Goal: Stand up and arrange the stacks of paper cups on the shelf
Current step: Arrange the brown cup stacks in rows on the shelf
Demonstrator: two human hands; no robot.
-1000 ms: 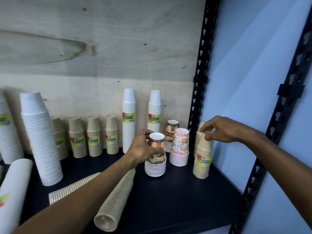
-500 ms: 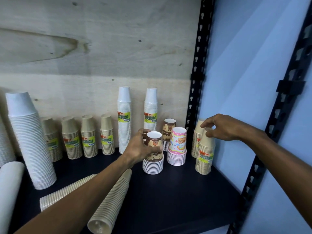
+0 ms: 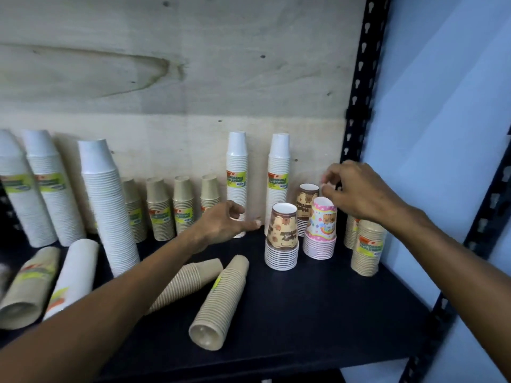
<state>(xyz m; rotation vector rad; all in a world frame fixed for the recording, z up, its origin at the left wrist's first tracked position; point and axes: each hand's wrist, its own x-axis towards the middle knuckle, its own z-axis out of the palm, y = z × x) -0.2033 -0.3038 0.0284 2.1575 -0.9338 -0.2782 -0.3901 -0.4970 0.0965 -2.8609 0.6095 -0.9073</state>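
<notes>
You are reaching both arms over the dark shelf (image 3: 318, 305), and the brown patterned stack (image 3: 282, 239) standing near its middle is the landmark here. Your left hand (image 3: 221, 222) is hovering just left of that stack, its grip released, fingers loosely spread and pointing toward the stack without touching it. Your right hand (image 3: 356, 192) is hanging above and to the right of the stack, fingers curled toward the thumb; you are holding nothing that shows, though the fingertips are blurred, so whether they are pinching something small cannot be told.

Just right of the brown patterned stack, the pink patterned stack (image 3: 320, 230) is standing upright, and behind the two a second brown stack (image 3: 307, 203) is standing too. Further right, two tan stacks (image 3: 367, 247) are standing near the black upright post (image 3: 359, 87). Behind the landmark, two tall white stacks (image 3: 278, 178) are standing against the plywood back wall (image 3: 166, 78).

Left and in front of the landmark, two tan stacks are lying on their sides (image 3: 218, 302), the nearer one with its open end facing you. Far left of it, a row of short tan stacks (image 3: 182, 205) and several tall white stacks (image 3: 106, 200) are standing, with a white and a tan stack lying down (image 3: 72, 277) at the left edge.
</notes>
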